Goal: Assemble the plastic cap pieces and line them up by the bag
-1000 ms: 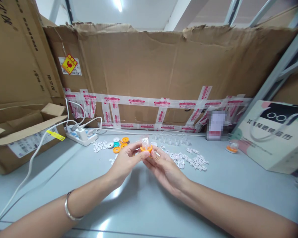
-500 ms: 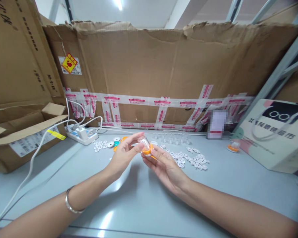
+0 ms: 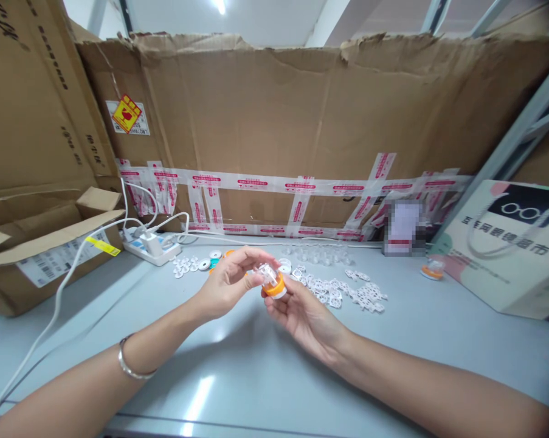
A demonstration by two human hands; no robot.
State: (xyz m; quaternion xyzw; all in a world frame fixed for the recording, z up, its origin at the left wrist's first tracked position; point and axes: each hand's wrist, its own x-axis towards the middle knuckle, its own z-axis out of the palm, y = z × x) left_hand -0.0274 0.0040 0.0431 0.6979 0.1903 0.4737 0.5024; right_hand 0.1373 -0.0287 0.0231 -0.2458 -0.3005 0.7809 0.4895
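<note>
Above the middle of the table, both hands meet at a small round orange-and-white case with a clear plastic top [image 3: 275, 287]. My right hand [image 3: 308, 313] grips its orange ring and white base from the right, the fingers curled underneath. With thumb and fingertips, my left hand [image 3: 231, 283] pinches the clear top from the left. The case tilts, its clear top facing up and left. Behind the hands lie white perforated plastic pieces [image 3: 368, 296] and a row of clear plastic parts [image 3: 322, 254]. White and teal rings [image 3: 204, 264] are partly hidden behind my left hand.
Small white parts [image 3: 185, 266] lie left of the rings, near a power strip [image 3: 153, 248] with white cables. An open cardboard box [image 3: 50, 255] stands at left. At right are another orange-based case [image 3: 431, 270] and a paper bag [image 3: 506, 261]. Tall cardboard [image 3: 265, 121] walls the back.
The case has turned more upright and sits slightly lower, showing more of its orange ring and white base. My left fingers have shifted over the clear top. The camera view moved slightly.
</note>
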